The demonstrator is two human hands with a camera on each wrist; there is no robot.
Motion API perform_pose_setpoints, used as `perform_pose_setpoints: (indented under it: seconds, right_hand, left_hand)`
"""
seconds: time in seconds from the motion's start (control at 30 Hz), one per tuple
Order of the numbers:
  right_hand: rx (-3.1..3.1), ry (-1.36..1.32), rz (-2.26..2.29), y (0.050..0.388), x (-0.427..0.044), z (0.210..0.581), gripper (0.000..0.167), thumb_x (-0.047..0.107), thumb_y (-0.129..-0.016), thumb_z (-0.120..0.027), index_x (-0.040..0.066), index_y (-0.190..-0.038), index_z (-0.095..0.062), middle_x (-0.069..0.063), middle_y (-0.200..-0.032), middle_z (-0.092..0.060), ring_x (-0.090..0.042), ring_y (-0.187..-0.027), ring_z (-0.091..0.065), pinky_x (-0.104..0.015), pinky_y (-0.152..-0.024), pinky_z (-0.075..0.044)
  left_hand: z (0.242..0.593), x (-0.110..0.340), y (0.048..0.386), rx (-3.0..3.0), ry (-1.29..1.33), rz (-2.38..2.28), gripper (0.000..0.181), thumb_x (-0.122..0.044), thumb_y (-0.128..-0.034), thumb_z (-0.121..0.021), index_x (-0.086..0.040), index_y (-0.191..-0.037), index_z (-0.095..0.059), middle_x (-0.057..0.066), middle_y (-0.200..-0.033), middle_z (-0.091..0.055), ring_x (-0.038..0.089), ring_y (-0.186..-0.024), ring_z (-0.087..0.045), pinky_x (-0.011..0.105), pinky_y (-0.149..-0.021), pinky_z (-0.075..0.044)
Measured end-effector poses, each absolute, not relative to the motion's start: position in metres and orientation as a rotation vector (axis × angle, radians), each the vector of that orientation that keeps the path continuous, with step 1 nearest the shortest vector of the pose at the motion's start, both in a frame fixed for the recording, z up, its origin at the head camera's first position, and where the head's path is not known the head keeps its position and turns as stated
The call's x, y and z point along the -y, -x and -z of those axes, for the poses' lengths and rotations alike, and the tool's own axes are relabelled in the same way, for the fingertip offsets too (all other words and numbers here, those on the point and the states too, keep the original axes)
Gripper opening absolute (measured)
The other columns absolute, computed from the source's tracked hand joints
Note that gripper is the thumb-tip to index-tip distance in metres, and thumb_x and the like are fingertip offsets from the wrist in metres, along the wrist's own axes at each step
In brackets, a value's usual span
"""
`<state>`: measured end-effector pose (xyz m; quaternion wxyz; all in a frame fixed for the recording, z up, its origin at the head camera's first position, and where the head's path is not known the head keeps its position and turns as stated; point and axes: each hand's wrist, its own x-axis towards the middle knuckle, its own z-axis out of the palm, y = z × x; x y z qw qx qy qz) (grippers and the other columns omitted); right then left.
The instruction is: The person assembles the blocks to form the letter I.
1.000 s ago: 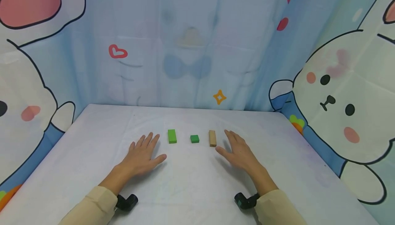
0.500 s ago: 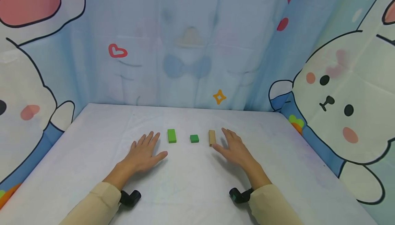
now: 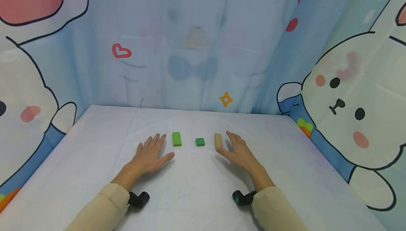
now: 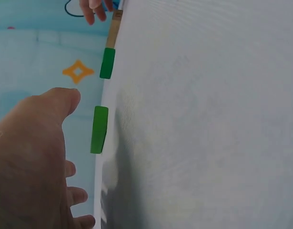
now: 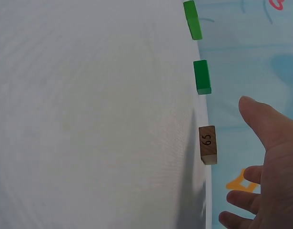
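Three small blocks stand apart in a row on the white tabletop (image 3: 196, 185): a light green block (image 3: 177, 139), a dark green block (image 3: 200, 142) and a wooden block (image 3: 218, 140). The person's left grip (image 3: 148, 158) is released, its fingers spread beside the light green block with the thumb pointing inward; the right grip (image 3: 239, 151) is likewise released, beside the wooden block. The right thumb overlaps that block's near end in the head view, but the right wrist view shows a gap, so it holds nothing. Handling these well, I judge, calls for thumb and fingertips set low on opposite long sides and a light, level squeeze, as pieces this small could tip or skid if nudged by one finger. The dark green block, the shortest seen from above, probably wants fingertips only. The gaps between the blocks look enough for a finger to enter without brushing a neighbour. Behind the row a strip of tabletop runs to the far edge at the curtain (image 3: 142, 79), while a broader stretch lies towards the person, making that the easier direction for moving. The black wrist cameras (image 3: 139, 200) ride low and deserve clearance.
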<state>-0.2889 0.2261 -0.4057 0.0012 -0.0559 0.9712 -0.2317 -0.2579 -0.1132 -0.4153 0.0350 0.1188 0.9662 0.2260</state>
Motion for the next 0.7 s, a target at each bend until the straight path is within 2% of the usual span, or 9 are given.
perform_pose_setpoints:
  seconds: [0.7]
  right_hand:
    - [-3.020, 0.188, 0.772, 0.299, -0.222, 0.414, 0.095, 0.060, -0.094, -0.065, 0.008, -0.164, -0.026, -0.027, -0.167, -0.026, -0.048, -0.153, -0.026, -0.067, -0.119, -0.030]
  left_hand:
    - [0.420, 0.097, 0.275, -2.989, -0.286, -0.690, 0.085, -0.060, -0.1021, -0.047, -0.009, -0.165, -0.022, 0.020, -0.171, -0.021, 0.047, -0.158, -0.014, 0.076, -0.120, -0.004]
